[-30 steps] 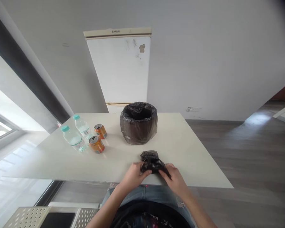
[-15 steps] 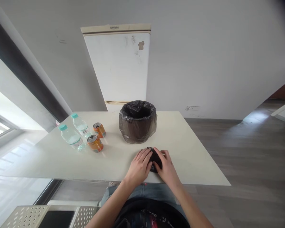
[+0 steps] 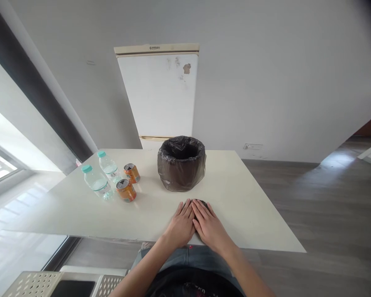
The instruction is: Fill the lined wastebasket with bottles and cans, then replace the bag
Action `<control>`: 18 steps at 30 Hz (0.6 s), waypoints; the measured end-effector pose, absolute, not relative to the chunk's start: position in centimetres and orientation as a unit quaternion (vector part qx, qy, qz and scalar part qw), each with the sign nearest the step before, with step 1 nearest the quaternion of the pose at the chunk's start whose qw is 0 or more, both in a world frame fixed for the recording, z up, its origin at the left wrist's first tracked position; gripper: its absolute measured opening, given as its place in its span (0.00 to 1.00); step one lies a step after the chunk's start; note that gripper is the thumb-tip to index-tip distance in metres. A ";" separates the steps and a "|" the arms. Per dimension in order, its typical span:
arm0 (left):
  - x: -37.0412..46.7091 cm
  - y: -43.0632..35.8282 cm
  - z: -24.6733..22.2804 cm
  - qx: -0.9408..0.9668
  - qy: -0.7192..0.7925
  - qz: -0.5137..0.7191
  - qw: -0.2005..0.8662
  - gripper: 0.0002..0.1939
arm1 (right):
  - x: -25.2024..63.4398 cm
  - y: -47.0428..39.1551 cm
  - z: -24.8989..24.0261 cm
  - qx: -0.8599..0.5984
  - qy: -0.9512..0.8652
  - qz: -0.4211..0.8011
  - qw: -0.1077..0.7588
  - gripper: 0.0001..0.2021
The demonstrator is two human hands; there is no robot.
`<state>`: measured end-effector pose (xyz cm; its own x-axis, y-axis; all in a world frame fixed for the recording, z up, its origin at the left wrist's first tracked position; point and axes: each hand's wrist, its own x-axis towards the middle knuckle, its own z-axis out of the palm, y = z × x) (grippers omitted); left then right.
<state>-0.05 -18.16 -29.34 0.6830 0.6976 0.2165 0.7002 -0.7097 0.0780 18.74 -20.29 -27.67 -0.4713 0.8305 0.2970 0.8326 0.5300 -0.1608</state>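
My left hand (image 3: 181,226) and my right hand (image 3: 209,227) lie flat, side by side, near the front edge of the table, fingers stretched out and pointing away from me. Under them is a folded black plastic bag (image 3: 205,203), mostly hidden; only a dark rim shows past the fingers. Just beyond the hands stands a bin (image 3: 181,173) lined with a dark, see-through plastic bag folded over its rim. Neither hand grips anything.
Left of the bin stand two orange cans (image 3: 126,191) and two clear bottles with teal caps (image 3: 96,181) on the white table (image 3: 241,206). A white refrigerator (image 3: 160,95) is behind the table. A perforated chair (image 3: 34,284) sits at lower left.
My hands have flattened from curled fingers at the bag's sides to lying on top of it, covering most of it. The view has shifted slightly.
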 end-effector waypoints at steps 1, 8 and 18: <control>-0.1 -18.1 -29.4 -0.917 -0.381 -0.116 0.007 0.36 | 18.8 -20.3 -27.9 -0.491 -0.855 -0.005 0.165 0.29; -0.1 -17.7 -29.5 -0.915 -0.385 -0.123 0.004 0.35 | 18.7 -20.3 -28.9 -0.530 -0.832 -0.011 0.163 0.30; -1.2 -17.9 -29.0 -0.916 -0.377 -0.136 0.028 0.35 | 18.7 -20.2 -28.8 -0.543 -0.827 0.018 0.147 0.29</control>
